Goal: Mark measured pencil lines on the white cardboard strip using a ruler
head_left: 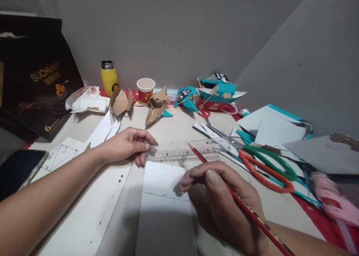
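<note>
The half-curled left hand (122, 145) pinched one end of a clear plastic ruler (174, 150), which a nudge could pivot; the right hand (227, 198) loosely gripped a red-and-black pencil (252, 213).

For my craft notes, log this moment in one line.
left hand: fingers on clear ruler | right hand: pencil | between: marked paper strip

One transparent ruler (174, 151) and one red pencil (246, 208) — also one pair of green-and-orange-handled scissors (266, 166), one yellow bottle (109, 78), one paper cup (145, 90), one smartphone (19, 171) — and one black box (36, 76)
</note>
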The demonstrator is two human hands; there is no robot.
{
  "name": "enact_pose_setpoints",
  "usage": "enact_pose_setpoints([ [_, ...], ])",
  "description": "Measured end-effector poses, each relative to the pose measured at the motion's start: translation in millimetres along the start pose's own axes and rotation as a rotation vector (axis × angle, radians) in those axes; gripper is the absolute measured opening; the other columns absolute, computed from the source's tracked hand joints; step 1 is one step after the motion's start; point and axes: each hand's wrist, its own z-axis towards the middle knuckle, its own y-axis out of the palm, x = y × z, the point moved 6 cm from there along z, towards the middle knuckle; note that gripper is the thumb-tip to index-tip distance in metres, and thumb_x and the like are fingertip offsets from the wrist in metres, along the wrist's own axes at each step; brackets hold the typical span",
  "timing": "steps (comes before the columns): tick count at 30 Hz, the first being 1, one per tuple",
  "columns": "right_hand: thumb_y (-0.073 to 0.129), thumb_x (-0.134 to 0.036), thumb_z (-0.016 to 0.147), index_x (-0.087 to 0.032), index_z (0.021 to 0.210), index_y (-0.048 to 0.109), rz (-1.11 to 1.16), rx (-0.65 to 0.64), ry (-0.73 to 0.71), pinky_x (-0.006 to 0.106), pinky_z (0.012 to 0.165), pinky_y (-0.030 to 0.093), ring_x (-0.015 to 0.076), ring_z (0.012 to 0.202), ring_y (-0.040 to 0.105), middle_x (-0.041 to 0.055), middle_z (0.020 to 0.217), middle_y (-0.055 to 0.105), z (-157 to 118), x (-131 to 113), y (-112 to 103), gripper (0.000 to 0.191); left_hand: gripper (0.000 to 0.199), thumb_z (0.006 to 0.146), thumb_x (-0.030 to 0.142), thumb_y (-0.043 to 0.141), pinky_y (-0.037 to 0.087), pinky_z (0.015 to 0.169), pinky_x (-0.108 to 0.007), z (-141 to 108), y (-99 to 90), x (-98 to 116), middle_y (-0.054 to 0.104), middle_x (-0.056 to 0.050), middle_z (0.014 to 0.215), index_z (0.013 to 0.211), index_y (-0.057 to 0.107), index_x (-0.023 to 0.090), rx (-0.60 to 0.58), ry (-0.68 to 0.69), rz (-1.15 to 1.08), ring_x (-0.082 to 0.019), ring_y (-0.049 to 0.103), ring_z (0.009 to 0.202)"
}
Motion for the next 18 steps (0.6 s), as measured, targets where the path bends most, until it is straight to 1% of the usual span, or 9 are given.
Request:
enact_pose_setpoints([
  [5,0.053,-0.031,0.098,-0.021,0.081,0.067,0.06,0.013,0.067,0.021,0.06,0.053,0.0104,0.062,0.064,0.0004,0.073,0.068,5,9,-1,0.024,0.016,0.085,0.021,0.066,0.047,0.047,-0.017,-7,0.6,12,0.065,0.0,0.052,0.098,0.063,0.012,0.036,0.064,-0.048,-0.009,0.06,0.045],
  [8,0.056,-0.034,0.096,-0.021,0.081,0.066,0.14,0.046,0.128,0.022,0.059,0.053,0.011,0.062,0.063,0.0005,0.073,0.068,8,13,-2,0.021,0.02,0.084,0.023,0.068,0.049,0.049,-0.017,-9,1.6,18,0.067,0.0,0.056,0.099,0.063,0.012,0.053,0.102,-0.058,-0.009,0.062,0.048],
  [11,0.057,-0.034,0.095,-0.021,0.083,0.066,0.158,0.074,0.085,0.022,0.061,0.054,0.0111,0.064,0.064,0.0006,0.076,0.069,10,10,-3,0.02,0.022,0.082,0.025,0.071,0.051,0.05,-0.019,-11,1.6,22,0.069,-0.002,0.063,0.099,0.064,0.012,0.076,0.128,-0.059,-0.01,0.064,0.049],
  [13,0.058,-0.033,0.095,-0.021,0.082,0.066,0.136,0.081,0.029,0.022,0.062,0.054,0.0108,0.065,0.063,0.0005,0.077,0.069,10,5,-4,0.019,0.023,0.081,0.025,0.073,0.052,0.051,-0.02,-13,0.8,25,0.072,-0.004,0.077,0.098,0.064,0.012,0.105,0.152,-0.064,-0.009,0.065,0.052],
  [15,0.058,-0.031,0.094,-0.021,0.082,0.066,0.114,0.079,0.004,0.021,0.062,0.054,0.0106,0.064,0.063,0.0004,0.076,0.069,10,3,-3,0.018,0.025,0.079,0.025,0.075,0.053,0.052,-0.021,-14,0.4,28,0.072,-0.005,0.089,0.098,0.064,0.013,0.131,0.172,-0.07,-0.009,0.066,0.055],
  [16,0.058,-0.031,0.094,-0.021,0.082,0.066,0.109,0.078,0.004,0.022,0.062,0.054,0.0108,0.064,0.063,0.0006,0.075,0.068,10,2,-3,0.018,0.026,0.078,0.025,0.075,0.054,0.052,-0.021,-14,0.7,29,0.072,-0.005,0.092,0.098,0.064,0.013,0.137,0.178,-0.072,-0.009,0.067,0.055],
  [18,0.058,-0.031,0.094,-0.021,0.082,0.066,0.117,0.079,0.019,0.023,0.062,0.054,0.0115,0.064,0.063,0.0012,0.076,0.069,10,3,-3,0.018,0.026,0.078,0.026,0.076,0.054,0.052,-0.022,-15,2.5,31,0.072,-0.005,0.088,0.098,0.065,0.013,0.136,0.178,-0.074,-0.01,0.066,0.054],
])
